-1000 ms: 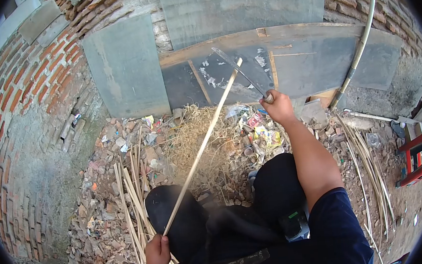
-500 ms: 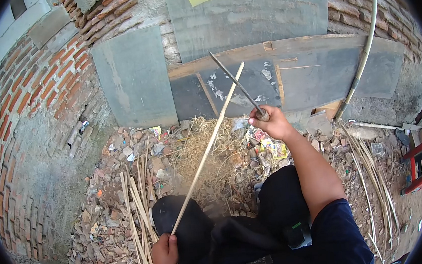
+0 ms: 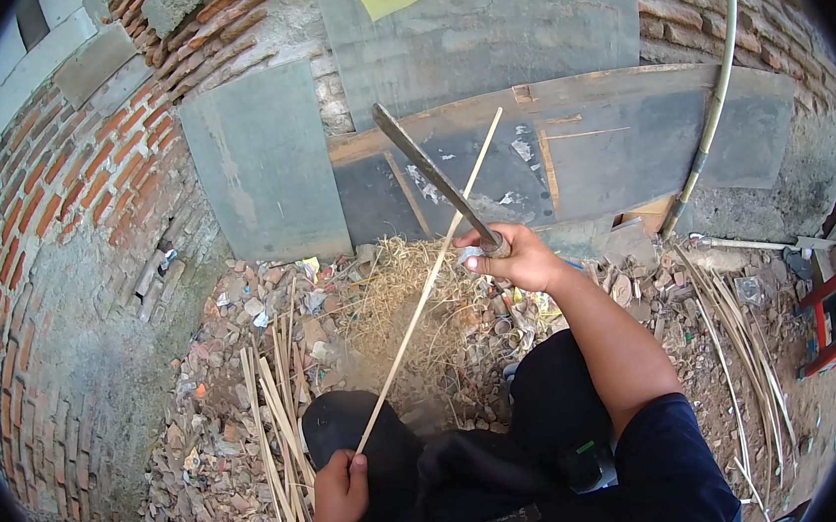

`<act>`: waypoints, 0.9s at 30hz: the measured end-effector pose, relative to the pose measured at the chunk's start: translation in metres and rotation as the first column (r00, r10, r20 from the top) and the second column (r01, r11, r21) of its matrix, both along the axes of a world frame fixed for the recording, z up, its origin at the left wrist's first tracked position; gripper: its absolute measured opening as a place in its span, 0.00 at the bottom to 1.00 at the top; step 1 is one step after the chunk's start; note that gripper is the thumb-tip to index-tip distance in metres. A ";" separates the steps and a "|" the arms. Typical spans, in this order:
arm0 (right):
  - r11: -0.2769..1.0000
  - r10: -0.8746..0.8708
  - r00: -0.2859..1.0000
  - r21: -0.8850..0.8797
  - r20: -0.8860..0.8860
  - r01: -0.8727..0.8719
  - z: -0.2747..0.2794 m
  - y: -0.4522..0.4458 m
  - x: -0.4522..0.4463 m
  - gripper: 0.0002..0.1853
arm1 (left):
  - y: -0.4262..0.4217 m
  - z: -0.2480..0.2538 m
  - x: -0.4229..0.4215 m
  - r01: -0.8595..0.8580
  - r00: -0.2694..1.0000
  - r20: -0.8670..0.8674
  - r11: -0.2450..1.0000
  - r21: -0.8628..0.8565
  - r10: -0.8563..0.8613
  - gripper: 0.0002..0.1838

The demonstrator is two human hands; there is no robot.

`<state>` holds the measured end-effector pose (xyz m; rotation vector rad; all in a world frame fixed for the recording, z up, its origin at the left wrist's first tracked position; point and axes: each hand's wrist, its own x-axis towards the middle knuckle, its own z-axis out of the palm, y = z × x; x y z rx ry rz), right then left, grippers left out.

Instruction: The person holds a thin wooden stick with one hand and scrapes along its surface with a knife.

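Observation:
My left hand (image 3: 340, 489), low by my knee, is closed on the lower end of a long, pale bamboo strip (image 3: 403, 348). The strip slants up and away to the right. A long-bladed machete (image 3: 421, 158) is in my right hand (image 3: 529, 259), with the fingers wrapped round its short handle. Its blade points up and left and crosses the strip in the view; whether the two touch, I cannot tell. Beneath the strip lies a heap of curly, straw-coloured shavings (image 3: 405, 287).
Bundles of bamboo strips lie on the rubble to the left (image 3: 270, 413) and right (image 3: 734, 353). A red plastic stool (image 3: 834, 319) is at the far right. Grey boards (image 3: 270, 164) lean against the brick wall ahead, beside an upright pipe (image 3: 722, 100).
My right hand has moved left and slightly down, bringing the blade across the strip. My left hand has shifted a little right, and the strip leans further over.

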<state>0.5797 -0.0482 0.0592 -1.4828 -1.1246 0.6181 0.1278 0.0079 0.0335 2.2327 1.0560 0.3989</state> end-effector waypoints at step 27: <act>0.972 -0.234 0.949 0.015 0.209 0.236 0.008 -0.002 -0.003 0.18 | -0.012 -0.011 -0.057 -0.071 0.983 -0.162 0.995 0.074 0.082 0.20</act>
